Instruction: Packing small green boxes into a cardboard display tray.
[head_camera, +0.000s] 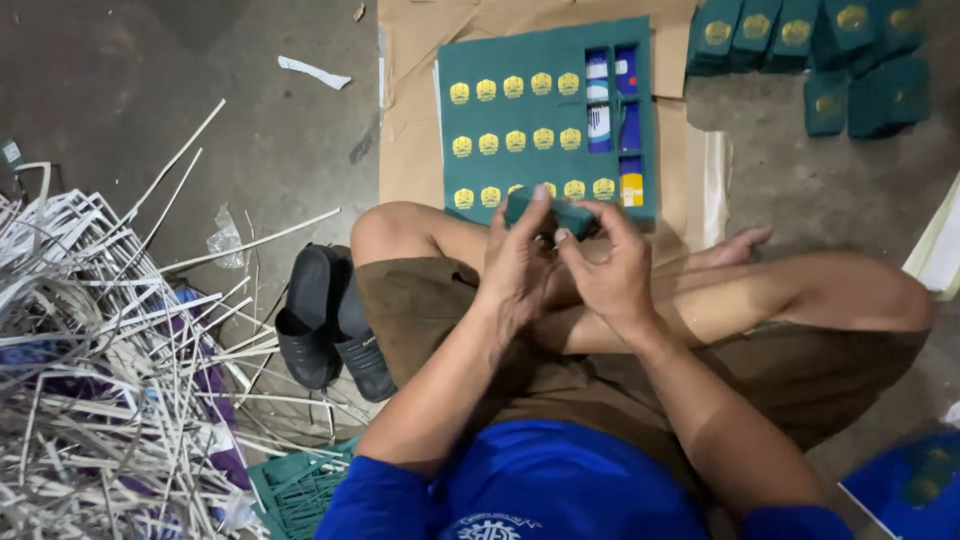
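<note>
2 hands (565, 265) w/ green carton piece (560, 212)

Pile of white paper strips (110, 370) lies left; black shoes (330, 320) beside it; green folded boxes (810, 50) stacked upper right.

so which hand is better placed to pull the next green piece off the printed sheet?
Probably the left hand: its fingertips sit higher on the small green piece, over the printed green sheet's bottom row. The right hand grips the piece lower.
</note>
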